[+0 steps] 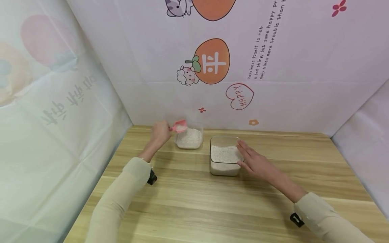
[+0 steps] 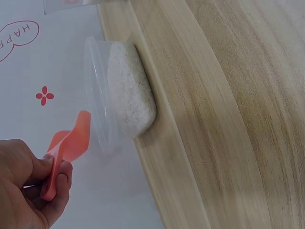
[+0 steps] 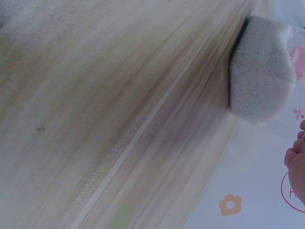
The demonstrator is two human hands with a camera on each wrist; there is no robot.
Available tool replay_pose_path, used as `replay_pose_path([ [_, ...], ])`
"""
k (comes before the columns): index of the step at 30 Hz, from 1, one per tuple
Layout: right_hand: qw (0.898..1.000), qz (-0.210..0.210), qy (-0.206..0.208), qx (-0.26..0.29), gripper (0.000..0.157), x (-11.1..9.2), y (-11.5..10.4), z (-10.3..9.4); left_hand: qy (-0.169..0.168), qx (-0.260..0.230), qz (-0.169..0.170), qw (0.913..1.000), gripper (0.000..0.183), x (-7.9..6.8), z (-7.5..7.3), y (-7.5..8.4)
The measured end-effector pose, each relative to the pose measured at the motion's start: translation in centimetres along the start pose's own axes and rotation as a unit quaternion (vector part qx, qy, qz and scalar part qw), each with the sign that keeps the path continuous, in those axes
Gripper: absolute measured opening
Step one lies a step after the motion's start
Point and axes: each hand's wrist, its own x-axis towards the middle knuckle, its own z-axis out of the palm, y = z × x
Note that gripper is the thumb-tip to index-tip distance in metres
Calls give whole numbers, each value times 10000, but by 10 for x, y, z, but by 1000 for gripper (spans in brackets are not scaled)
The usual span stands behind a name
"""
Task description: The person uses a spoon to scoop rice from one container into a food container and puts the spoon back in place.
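Observation:
By its handle, my left hand pinches a pink scoop, which carries some white grains that look like rice. The scoop is over the back left edge of a small clear plastic container holding white grains. In the left wrist view the thumb and fingers hold the scoop beside that container's rim. My right hand rests with extended fingers against the right side of a larger clear square container, partly filled with similar white grains. The right wrist view shows only part of the right hand.
Both containers stand on a wooden table near its back edge. A white printed sheet hangs right behind them, and another sheet borders the table at left. A dark strap piece hangs at the left sleeve.

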Motion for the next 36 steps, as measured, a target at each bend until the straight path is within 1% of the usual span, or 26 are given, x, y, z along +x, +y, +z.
replay_pose_path([
  [6, 9999, -103, 115, 5, 65, 0, -1, 0, 171, 126, 142, 9997, 21, 2, 4, 3],
  [11, 9999, -105, 102, -15, 65, 1, -1, -1, 377, 126, 302, 9988, 22, 3, 5, 5],
  [15, 9999, -98, 79, -37, 65, 1, 0, 0, 446, 171, 377, 9981, 26, 3, 6, 7],
  [18, 10000, -47, 51, 4, 65, 0, 0, 1, 362, 232, 393, 9983, 34, 2, 6, 8],
  [22, 10000, 26, -1, 59, 65, 0, 0, 0, 262, 335, 471, 9980, 37, 3, 6, 9],
  [27, 10000, 30, -33, 53, 66, 0, -1, -1, 268, 334, 596, 9973, 31, 4, 6, 11],
  [36, 10000, 14, -35, 10, 66, 0, 0, -1, 304, 406, 696, 9963, 17, 3, 6, 17],
])
